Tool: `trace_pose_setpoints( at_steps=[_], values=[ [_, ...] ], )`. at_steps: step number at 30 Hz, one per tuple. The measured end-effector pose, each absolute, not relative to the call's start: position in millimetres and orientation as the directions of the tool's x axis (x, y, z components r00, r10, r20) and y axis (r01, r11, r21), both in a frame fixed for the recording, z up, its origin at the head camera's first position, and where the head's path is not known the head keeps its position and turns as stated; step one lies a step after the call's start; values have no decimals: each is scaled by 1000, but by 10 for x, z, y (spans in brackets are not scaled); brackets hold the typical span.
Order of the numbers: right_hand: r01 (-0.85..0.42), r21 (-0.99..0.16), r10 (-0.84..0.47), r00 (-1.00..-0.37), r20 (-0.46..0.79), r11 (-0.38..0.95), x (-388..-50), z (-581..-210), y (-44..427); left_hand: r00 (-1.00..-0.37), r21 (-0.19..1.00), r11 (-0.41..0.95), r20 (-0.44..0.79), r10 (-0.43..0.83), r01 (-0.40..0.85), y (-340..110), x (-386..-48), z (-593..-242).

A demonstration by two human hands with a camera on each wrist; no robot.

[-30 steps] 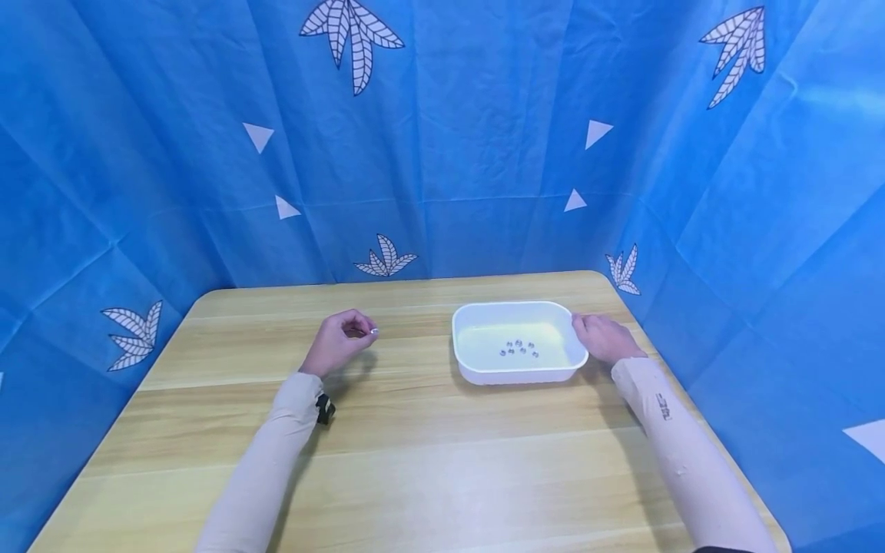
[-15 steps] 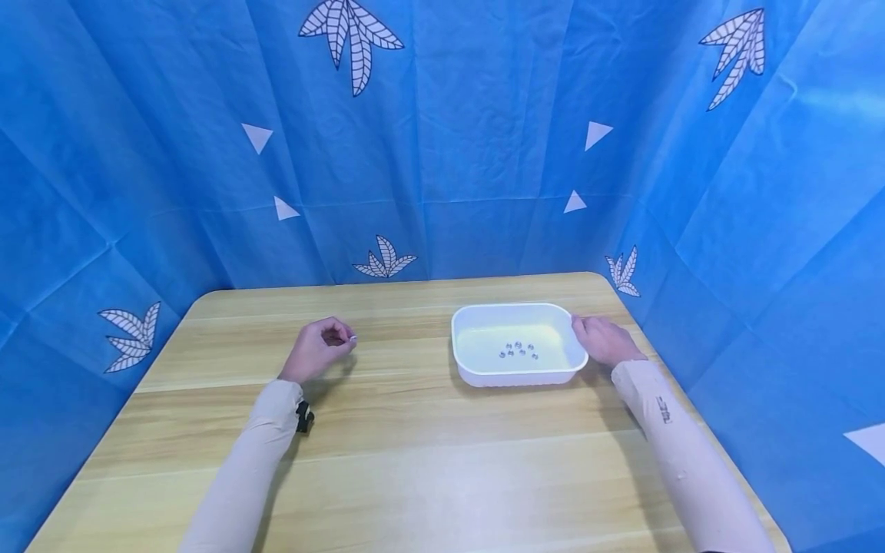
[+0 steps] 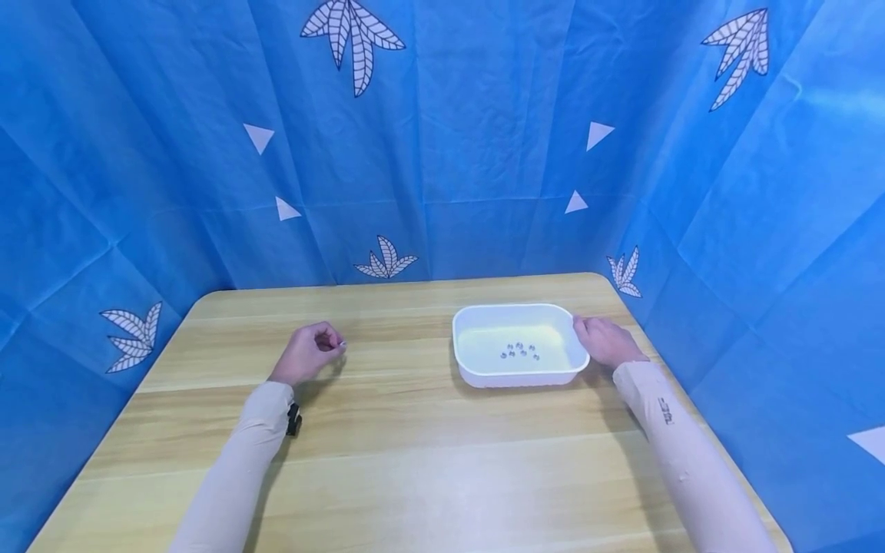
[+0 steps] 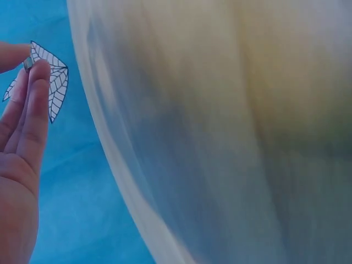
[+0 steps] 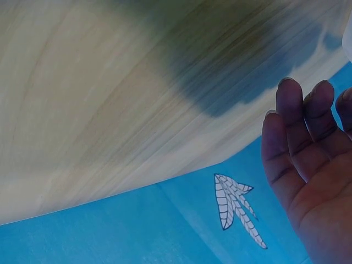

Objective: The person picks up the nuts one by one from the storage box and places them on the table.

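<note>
Between thumb and fingertips, the left hand pinches a small shiny piece above the left part of the table. The left wrist view shows the same left hand with the small glassy piece at its fingertips. A white rectangular tray stands right of centre, with several small shiny pieces on its floor. The right hand grips the tray's right rim. In the right wrist view several fingers of the right hand show, slightly bent; the white tray just enters at the right edge.
The wood-patterned table has rounded far corners. A blue curtain with white leaves and triangles hangs behind it and along both sides. A black object sits at the left wrist.
The left hand has moved left and slightly toward the near side with the small piece pinched. The right hand and the tray stay where they were.
</note>
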State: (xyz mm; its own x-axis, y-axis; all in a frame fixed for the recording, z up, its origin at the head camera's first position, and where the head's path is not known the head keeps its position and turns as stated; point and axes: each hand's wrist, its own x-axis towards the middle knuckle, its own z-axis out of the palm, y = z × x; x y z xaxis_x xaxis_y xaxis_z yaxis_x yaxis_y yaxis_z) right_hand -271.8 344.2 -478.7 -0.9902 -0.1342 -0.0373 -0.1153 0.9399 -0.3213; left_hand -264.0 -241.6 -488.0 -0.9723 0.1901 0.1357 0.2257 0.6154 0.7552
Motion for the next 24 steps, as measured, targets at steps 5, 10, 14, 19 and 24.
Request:
trace_pose_setpoints(
  at_steps=[5, 10, 14, 19, 24],
  values=[
    [-104, -318, -127, -991, -50, 942, -2715, -4792, 3440, -970, 707, 668, 118, 211, 232, -2449, -2641, -4886],
    [-104, -317, -126, -991, -50, 943, -2709, -4774, 3426, -961, 653, 707, 138, 241, 271, -2469, -2672, -4906],
    [-109, -324, -133, -990, -50, 940, -2705, -4762, 3422, -953, 592, 749, 146, 264, 298, -2485, -2686, -4922],
    [-107, -339, -136, -989, -62, 935, -2706, -4789, 3425, -951, 537, 786, 136, 277, 306, -2492, -2682, -4925],
    [-98, -323, -124, -991, -60, 941, -2713, -4799, 3439, -947, 508, 800, 135, 291, 318, -2476, -2695, -4915]
  ],
)
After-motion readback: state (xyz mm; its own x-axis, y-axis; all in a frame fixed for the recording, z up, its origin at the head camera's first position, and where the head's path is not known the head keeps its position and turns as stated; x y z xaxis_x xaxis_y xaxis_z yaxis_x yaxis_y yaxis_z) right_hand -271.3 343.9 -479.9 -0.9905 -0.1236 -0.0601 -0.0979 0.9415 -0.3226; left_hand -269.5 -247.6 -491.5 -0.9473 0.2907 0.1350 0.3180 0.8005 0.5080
